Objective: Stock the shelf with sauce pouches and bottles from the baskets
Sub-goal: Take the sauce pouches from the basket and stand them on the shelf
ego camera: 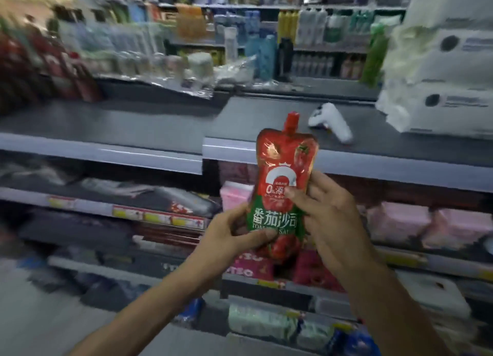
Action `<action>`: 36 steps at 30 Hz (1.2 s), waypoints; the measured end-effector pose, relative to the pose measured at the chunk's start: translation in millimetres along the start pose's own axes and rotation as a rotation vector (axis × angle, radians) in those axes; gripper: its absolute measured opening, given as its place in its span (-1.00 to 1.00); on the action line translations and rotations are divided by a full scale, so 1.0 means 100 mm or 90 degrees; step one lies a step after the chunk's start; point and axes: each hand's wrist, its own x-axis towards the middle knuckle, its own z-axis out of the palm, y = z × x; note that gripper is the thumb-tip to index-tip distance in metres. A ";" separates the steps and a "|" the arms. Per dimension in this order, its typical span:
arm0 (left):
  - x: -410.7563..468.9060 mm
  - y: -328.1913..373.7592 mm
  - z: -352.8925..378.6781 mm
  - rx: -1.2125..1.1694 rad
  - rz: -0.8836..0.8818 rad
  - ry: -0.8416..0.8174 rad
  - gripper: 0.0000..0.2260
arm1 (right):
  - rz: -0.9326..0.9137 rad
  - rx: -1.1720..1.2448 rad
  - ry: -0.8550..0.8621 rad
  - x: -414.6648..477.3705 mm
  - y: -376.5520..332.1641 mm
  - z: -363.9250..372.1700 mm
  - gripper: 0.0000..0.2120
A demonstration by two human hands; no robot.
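The sauce pouch was glossy plastic film, creased and catching light, with a smooth red plastic cap. At one o'clock from it lay a white tool of smooth, faintly shiny plastic. The shelf top looked matt grey and smooth, its front strip glossier. At eleven o'clock, clear wrap was crinkled and shiny.

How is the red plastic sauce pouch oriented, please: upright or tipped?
Upright: the red plastic sauce pouch has its red cap on top.

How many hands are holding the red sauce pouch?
2. The left hand grips the sauce pouch at its lower left edge; the right hand grips its right side, thumb on the front.
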 end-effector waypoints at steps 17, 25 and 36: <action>-0.15 0.54 -3.11 0.113 0.094 0.331 -0.73 | -0.110 -0.201 -0.309 1.21 0.35 3.19 -0.67; 0.28 0.74 -4.43 0.221 0.052 0.297 -0.69 | -0.085 -0.134 -0.281 2.01 0.72 4.26 -0.68; 0.71 0.95 -5.82 0.211 0.098 0.207 -0.65 | -0.167 -0.233 -0.179 2.63 0.79 5.48 -0.68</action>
